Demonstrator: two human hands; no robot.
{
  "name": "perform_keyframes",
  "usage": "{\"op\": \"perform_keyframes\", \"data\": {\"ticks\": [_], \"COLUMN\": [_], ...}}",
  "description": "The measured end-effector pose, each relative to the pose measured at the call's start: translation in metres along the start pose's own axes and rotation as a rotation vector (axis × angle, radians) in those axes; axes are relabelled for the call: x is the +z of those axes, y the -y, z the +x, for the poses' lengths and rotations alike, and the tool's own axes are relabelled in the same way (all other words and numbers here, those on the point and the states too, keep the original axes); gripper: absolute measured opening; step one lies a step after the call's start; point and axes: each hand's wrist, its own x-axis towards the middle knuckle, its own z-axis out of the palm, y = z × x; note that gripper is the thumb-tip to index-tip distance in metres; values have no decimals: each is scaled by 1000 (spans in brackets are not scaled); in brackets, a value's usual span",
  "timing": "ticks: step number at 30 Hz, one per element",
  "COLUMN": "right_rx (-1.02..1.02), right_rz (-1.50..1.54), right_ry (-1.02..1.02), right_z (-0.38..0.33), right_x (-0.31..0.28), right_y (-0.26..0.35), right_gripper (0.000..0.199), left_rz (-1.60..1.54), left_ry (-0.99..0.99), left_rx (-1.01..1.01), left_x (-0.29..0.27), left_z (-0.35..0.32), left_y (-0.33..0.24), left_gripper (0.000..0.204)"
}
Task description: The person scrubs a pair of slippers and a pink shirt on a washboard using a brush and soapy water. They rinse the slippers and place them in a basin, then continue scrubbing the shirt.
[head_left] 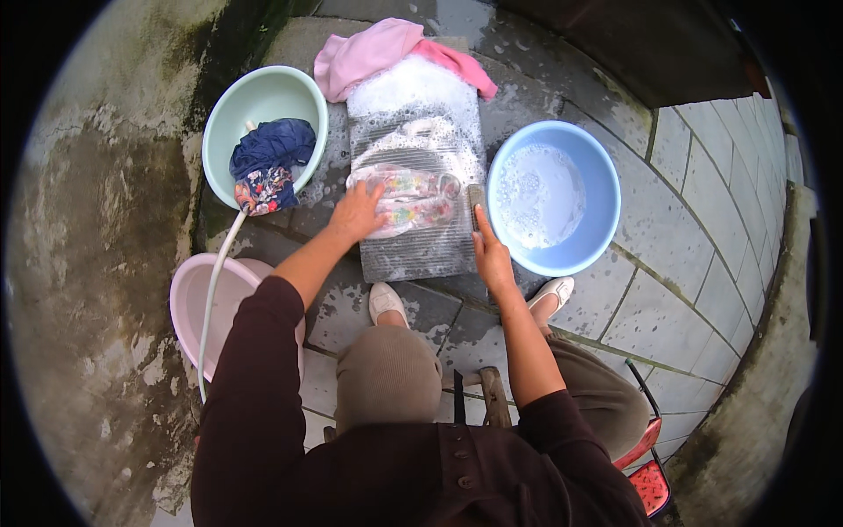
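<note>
A grey ridged washboard (413,255) lies before me, its far part covered in white suds. On it rests a wet, pale, partly see-through piece with coloured print (408,211); its exact kind is unclear. My left hand (356,213) touches the left end of this piece, fingers spread. At the board's right edge, my right hand (493,253) is closed on a narrow scrub brush (475,197), which points away from me and sits just right of the printed piece. Pink cloth (373,57) is heaped over the board's far end.
To the right stands a blue basin (606,176) of sudsy water. A pale green basin (212,145) at the left holds dark blue cloth (274,149) and a flowered piece. A white hose (213,290) runs past a pink basin (184,303). A wall (97,263) rises at far left.
</note>
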Motion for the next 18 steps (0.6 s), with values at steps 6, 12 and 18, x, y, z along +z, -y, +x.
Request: {"op": "perform_keyframes", "data": {"ticks": [6, 12, 18], "right_rx": [92, 58, 86], "right_rz": [-67, -123, -210], "right_ry": [159, 160, 297], "right_z": [-22, -41, -26], "right_x": [24, 27, 43], "right_y": [18, 0, 12], "right_gripper": [58, 57, 56], "left_rz": [-346, -64, -234], "left_ry": [62, -199, 18], "left_rx": [-355, -7, -72], "left_x": [52, 6, 36], "left_z": [-33, -33, -53], "left_y": [-84, -72, -89], "left_gripper": [59, 77, 88]}}
